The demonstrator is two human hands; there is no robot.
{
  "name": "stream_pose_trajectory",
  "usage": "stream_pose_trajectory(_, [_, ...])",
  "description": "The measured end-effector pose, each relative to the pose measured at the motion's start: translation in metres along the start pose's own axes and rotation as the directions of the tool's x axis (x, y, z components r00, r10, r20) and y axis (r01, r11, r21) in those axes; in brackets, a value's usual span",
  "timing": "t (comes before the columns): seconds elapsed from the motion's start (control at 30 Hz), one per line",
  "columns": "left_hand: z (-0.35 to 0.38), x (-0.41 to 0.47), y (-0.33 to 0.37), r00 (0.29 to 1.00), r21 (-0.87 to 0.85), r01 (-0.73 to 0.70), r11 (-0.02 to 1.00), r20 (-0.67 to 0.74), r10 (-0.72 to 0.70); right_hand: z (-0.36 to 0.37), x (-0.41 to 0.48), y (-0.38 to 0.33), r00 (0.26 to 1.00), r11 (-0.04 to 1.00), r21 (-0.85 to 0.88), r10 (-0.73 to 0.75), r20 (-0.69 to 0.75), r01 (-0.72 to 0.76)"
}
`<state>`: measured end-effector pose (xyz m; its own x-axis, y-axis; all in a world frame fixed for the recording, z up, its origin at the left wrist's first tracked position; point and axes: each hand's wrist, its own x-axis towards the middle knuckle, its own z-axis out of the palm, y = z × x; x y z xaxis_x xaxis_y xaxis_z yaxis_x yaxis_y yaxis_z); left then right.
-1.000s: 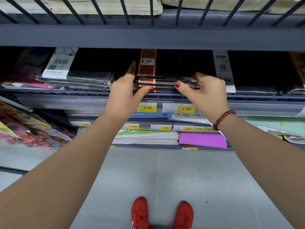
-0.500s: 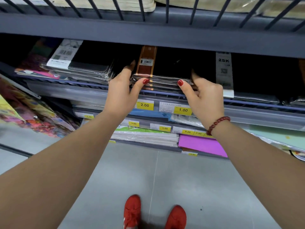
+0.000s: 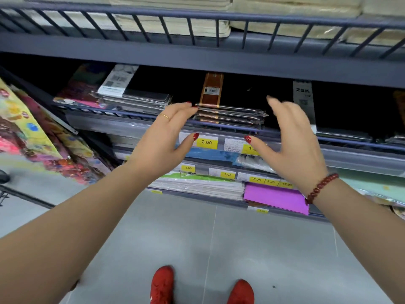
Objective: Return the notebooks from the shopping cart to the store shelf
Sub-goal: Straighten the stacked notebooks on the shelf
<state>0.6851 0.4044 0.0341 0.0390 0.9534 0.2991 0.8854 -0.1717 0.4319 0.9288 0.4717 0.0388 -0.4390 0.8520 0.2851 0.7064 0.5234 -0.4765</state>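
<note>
Two bare hands, head view. The left hand and the right hand are spread on either side of a stack of notebooks. The stack lies flat on the store shelf behind its front rail. It is wrapped in clear film, and the top cover is black with a brown band.

Both hands hold nothing: the fingers are straight to loosely bent. The thumbs point inward toward each other, below the stack's front edge. The left fingertips reach the stack's left front corner; contact cannot be told. The right fingers are motion-blurred and stand just past the stack's right edge.

A thin ring sits on a left finger, and a red bead bracelet on the right wrist. Between the thumbs, just beside the left thumb tip, is a yellow price tag reading 2.00. To the outer side of the left fingers lies a second pile of wrapped notebooks. Below the wrists, red shoes stand on the grey floor.
</note>
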Motion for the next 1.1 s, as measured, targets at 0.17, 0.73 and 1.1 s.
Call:
stream_pose_trajectory(0.17, [-0.044,-0.015,-0.029,0.993,0.054,-0.051,0.997,-0.106,0.056,0.009,0.007,-0.048,0.993,0.994,0.013,-0.106,0.060,0.106])
stream_pose_trajectory(0.73, [-0.077,0.010,-0.140,0.912,-0.151,0.407,0.901,0.016,-0.409,0.102,0.076,-0.140,0.942,0.958,0.123,0.223,0.251,-0.260])
stream_pose_trajectory(1.1, [-0.071,0.028,-0.159,0.910,-0.117,0.414,0.903,0.059,-0.410,0.106,0.093,-0.141,0.920,0.925,0.056,0.366,0.137,-0.376])
